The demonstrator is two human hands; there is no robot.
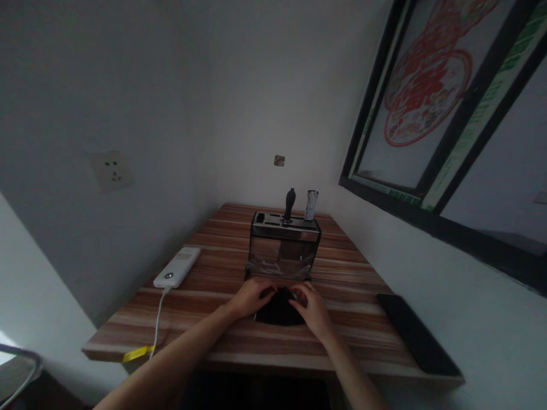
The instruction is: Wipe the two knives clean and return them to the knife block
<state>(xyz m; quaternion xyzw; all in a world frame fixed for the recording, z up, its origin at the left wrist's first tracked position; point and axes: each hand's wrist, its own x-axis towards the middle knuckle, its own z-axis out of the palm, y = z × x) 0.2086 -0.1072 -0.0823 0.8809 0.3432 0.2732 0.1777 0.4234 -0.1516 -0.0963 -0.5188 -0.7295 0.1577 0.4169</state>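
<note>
My left hand (pixel 250 296) and my right hand (pixel 314 307) both rest on a flat black object (pixel 280 313) lying on the wooden table (pixel 200 324), just in front of a clear-sided knife block (pixel 282 247). The fingers of both hands curl over the black object's far edge, gripping it. What the black object is I cannot make out in the dim light. Out of the block's top stick a black handle (pixel 289 205) and a silvery handle (pixel 311 205).
A white power bank (pixel 177 266) with a white cable (pixel 158 322) lies at the table's left. A black tablet-like slab (pixel 416 336) lies at the right edge. Walls close in on the left and back; a wall socket (pixel 110 169) and a framed window (pixel 448 131) are above.
</note>
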